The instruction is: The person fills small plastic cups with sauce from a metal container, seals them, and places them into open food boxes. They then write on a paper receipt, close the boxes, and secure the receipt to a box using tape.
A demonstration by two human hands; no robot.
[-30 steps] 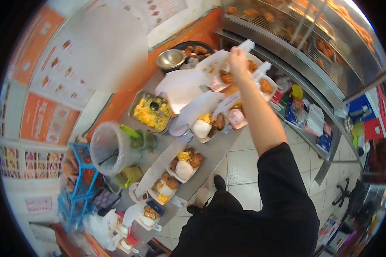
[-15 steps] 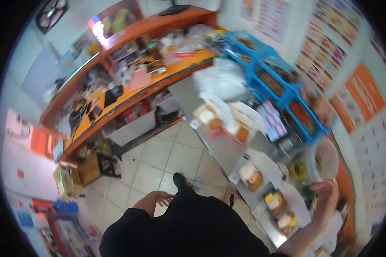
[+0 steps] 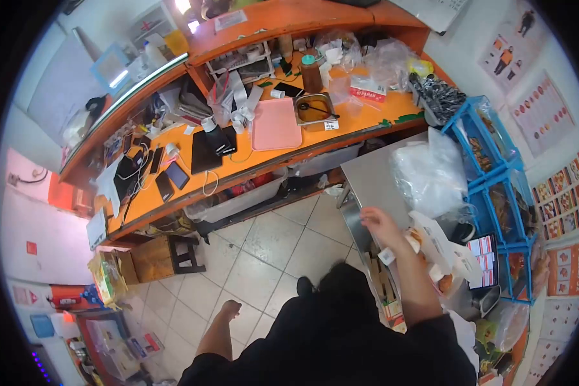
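Note:
My right hand [image 3: 381,225] reaches over the steel table [image 3: 370,177], fingers apart, just left of an open white meal box [image 3: 439,249] with fried food in it. Nothing is in that hand. My left hand [image 3: 229,309] hangs at my side above the tiled floor [image 3: 270,248], loosely curled and holding nothing. A heap of clear plastic bags [image 3: 428,170] lies on the table beyond my right hand.
An orange counter [image 3: 264,151] at the back carries a pink tray [image 3: 276,125], phones, cables and a metal sauce tub [image 3: 315,109]. Blue crates [image 3: 495,193] stand at the right wall. A small stool [image 3: 185,254] and cardboard box [image 3: 151,258] sit under the counter.
The view has swung from the row of filled meal boxes round to the orange counter. My right hand moved from the far boxes to the near end of the steel table.

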